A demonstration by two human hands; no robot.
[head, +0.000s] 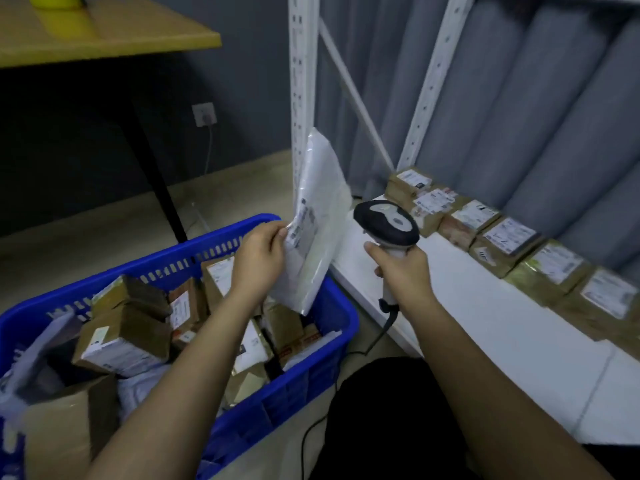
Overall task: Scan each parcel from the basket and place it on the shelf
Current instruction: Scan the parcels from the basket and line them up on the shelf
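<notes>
My left hand [260,258] pinches a flat white plastic mailer parcel [320,216] by its left edge and holds it upright above the blue basket [332,344]. A printed label shows on the mailer's lower left. My right hand [403,270] grips the handle of a grey and black barcode scanner [388,221], whose head sits just right of the mailer. The basket holds several brown cardboard parcels [124,341] and grey bags. To the right lies the white shelf [485,323], with a row of several brown labelled parcels [502,240] along its back.
White slotted shelf uprights [301,81] rise behind the mailer, with a grey curtain behind the shelf. A yellow table [104,32] on a black leg stands at upper left. The scanner's black cable [377,341] hangs to the floor between basket and shelf.
</notes>
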